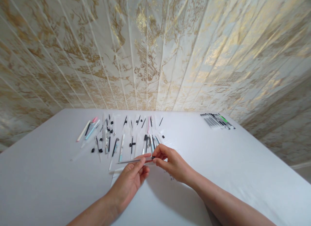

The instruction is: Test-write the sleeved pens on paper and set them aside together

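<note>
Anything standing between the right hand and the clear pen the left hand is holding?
Nothing visible: the right hand is at the black end of the clear pen, while the left hand holds its barrel. The loose pen parts lie beyond, on the table.

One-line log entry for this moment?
left hand: holds pen | right hand: pinches its black end | table: scattered pen parts
</note>
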